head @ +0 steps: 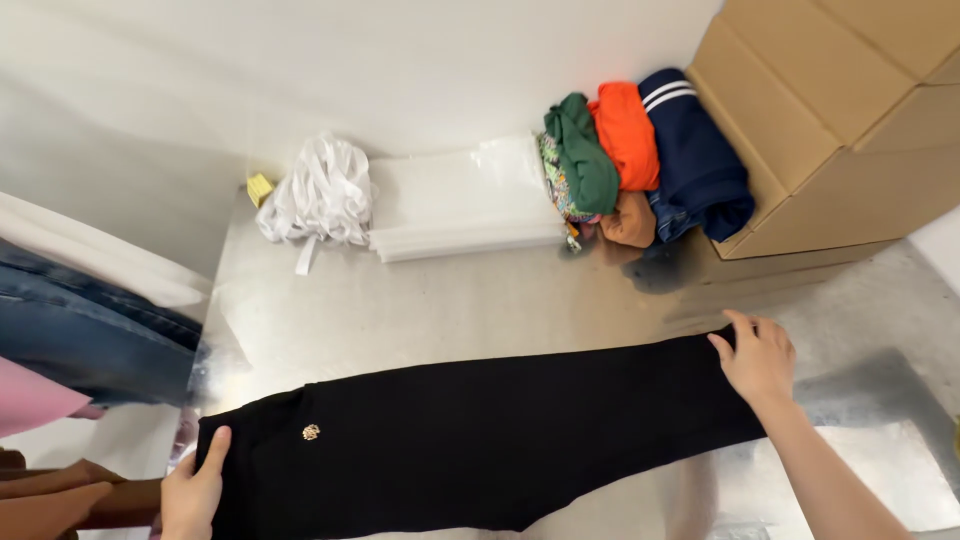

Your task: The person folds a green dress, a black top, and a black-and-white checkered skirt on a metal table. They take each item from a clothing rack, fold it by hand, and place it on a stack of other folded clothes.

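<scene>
While flat: soft black trousers (480, 440) | left hand (195, 490), right hand (758, 358) pressing ends

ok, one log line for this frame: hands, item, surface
left hand: flat on waist end | right hand: on leg end | black trousers: spread flat | metal table: folded clothes pile at back

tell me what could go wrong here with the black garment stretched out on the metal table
The black garment lies near the metal table's front edge, so it might slide off. The left hand and right hand press only its two ends, so the middle could wrinkle. The small gold emblem faces up and may catch or scratch.
</scene>
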